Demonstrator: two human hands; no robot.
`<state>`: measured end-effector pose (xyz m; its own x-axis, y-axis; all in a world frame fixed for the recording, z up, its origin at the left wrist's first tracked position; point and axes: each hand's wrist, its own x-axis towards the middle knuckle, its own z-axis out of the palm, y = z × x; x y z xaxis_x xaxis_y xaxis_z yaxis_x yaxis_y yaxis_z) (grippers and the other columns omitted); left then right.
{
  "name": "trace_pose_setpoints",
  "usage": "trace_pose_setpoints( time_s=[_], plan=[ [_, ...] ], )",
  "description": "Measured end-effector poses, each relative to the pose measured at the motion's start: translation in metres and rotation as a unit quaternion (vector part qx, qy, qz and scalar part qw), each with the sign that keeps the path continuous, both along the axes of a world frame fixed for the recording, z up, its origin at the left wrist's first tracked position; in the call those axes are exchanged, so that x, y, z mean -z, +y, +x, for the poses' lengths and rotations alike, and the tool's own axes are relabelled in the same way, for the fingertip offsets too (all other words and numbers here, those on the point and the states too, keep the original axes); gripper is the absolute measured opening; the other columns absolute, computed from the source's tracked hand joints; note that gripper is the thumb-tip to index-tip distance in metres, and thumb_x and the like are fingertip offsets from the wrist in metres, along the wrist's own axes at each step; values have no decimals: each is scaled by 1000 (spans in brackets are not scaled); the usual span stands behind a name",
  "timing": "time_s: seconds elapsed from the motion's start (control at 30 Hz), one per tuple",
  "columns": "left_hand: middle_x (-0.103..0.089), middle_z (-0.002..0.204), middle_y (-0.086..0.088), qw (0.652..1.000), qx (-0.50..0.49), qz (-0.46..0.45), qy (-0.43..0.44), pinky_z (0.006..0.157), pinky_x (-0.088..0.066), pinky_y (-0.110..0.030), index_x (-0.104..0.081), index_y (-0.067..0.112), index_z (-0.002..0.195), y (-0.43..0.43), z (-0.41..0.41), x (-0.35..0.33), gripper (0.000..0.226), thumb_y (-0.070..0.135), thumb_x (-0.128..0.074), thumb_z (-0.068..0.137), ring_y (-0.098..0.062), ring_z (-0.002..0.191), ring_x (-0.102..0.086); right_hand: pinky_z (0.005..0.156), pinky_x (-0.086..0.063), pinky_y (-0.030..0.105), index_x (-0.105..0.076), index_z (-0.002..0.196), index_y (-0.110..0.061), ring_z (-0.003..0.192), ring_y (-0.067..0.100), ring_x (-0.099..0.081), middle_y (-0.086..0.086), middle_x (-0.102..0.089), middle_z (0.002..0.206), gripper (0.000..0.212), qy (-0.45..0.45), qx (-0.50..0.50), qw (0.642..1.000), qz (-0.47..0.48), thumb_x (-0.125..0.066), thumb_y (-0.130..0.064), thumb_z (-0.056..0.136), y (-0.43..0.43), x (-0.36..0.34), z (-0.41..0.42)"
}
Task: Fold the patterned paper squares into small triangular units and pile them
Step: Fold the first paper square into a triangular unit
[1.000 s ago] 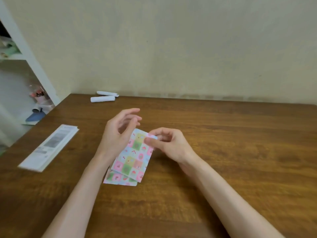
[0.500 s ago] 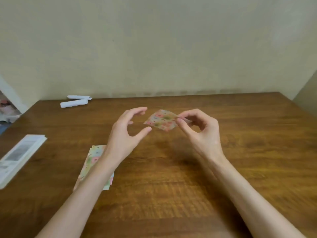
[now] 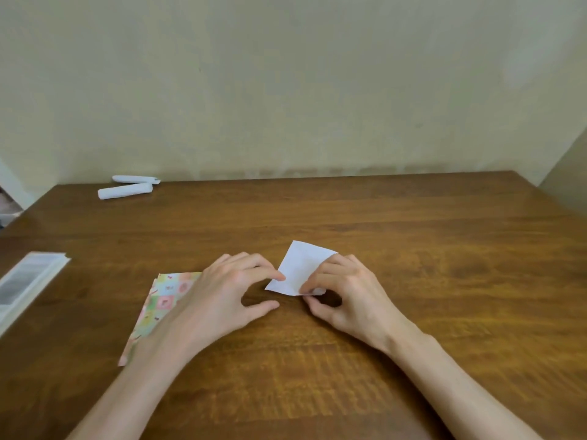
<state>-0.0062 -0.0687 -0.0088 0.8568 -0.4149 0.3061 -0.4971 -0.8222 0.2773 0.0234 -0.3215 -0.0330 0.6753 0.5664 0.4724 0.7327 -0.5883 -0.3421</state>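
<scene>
Left hand (image 3: 222, 300): is hovering low over the table (image 3: 444, 249) with its fingers loosely curved and spread. The index tip is touching the sheet's left edge and the thumb is lying apart on the wood, gripping nothing.
Right hand (image 3: 349, 300): is pinching the sheet's near corner between index finger and thumb, while the other fingers are curling over the right edge.
Sheet (image 3: 300, 265): is lying between the two index fingers, white side up, its far corner poking out beyond the fingertips. No crease is showing, and whether it is lying flat or slightly raised cannot be told.
Stack (image 3: 165, 296): patterned squares are lying left of the left fingers, partly under that wrist.
Leaflet (image 3: 28, 281): is sitting well left of the fingers, at the table's edge.
Rolls (image 3: 127, 187): two white ones are lying well beyond the left fingers, near the wall.
Done: one sheet is lying apart from the stack, plain side up, seemingly being readied for a first fold.
Left: no triangle or pile is showing, so every fold, the remaining stack and the piling are probably all waiting.
</scene>
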Motion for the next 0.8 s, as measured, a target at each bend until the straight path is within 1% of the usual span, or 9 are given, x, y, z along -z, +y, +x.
trace_pose_setpoints(
  time_s=[0.17,0.23,0.3,0.37,0.47,0.53,0.6,0.7,0.8],
  plan=[
    [-67,107,24,1000,9,-18,-4,84,-48,-31,-77,36,109,-3,1,8,25,48,-72,87,-1,98,-61,92,-46,24,-77,94,-31,100,3,-63,-20,-70,101,7,43,-21,998,39,-77,-30,87,2,-1,-4],
    [-67,103,24,1000,15,-17,1,81,-46,-31,-78,38,103,-4,2,12,15,43,-70,91,-1,93,-61,97,-46,26,-76,98,-32,103,2,-63,-20,-71,103,10,66,-30,997,36,-77,-32,88,2,-1,-4],
    [-67,102,24,1000,15,-14,7,82,-45,-31,-78,39,101,-5,2,13,11,38,-71,93,-1,91,-62,98,-45,29,-75,103,-33,108,0,-60,-21,-71,106,18,79,-23,996,18,-77,-40,87,0,-1,-2],
    [-68,101,24,1000,6,-19,13,84,-46,-31,-79,38,100,-5,2,12,10,36,-71,93,-1,92,-63,97,-45,30,-76,107,-34,108,2,-56,-22,-69,107,25,86,-6,996,7,-75,-48,86,-2,-1,0],
    [-69,100,24,999,-7,-36,19,88,-47,-34,-79,37,97,-6,1,11,7,36,-74,92,-1,93,-63,92,-47,34,-76,103,-34,100,8,-57,-22,-66,104,24,104,6,994,13,-67,-52,90,-5,0,3],
    [-67,100,25,999,-21,-42,25,89,-46,-34,-79,37,98,-7,0,11,11,43,-71,92,-1,94,-61,89,-48,35,-75,97,-32,97,10,-58,-21,-65,100,21,125,5,992,28,-65,-51,94,-5,2,3],
    [-64,98,26,997,-42,-51,40,89,-45,-32,-78,39,100,-8,0,11,22,53,-65,90,0,93,-59,85,-49,34,-74,91,-30,94,12,-57,-19,-65,96,21,142,8,989,42,-67,-48,96,-5,3,4],
    [-64,93,24,994,-57,-72,55,89,-45,-32,-78,39,95,-8,1,12,19,53,-67,91,-4,85,-60,83,-48,29,-69,83,-35,95,14,-58,-18,-64,95,18,169,3,984,52,-67,-46,97,-7,-1,5],
    [-65,93,22,992,-68,-77,67,91,-45,-33,-79,37,95,-8,2,11,15,49,-71,91,-7,84,-61,81,-41,16,-64,81,-48,97,11,-59,-18,-62,95,17,191,-4,980,55,-66,-46,98,-8,-5,4]
  ],
)
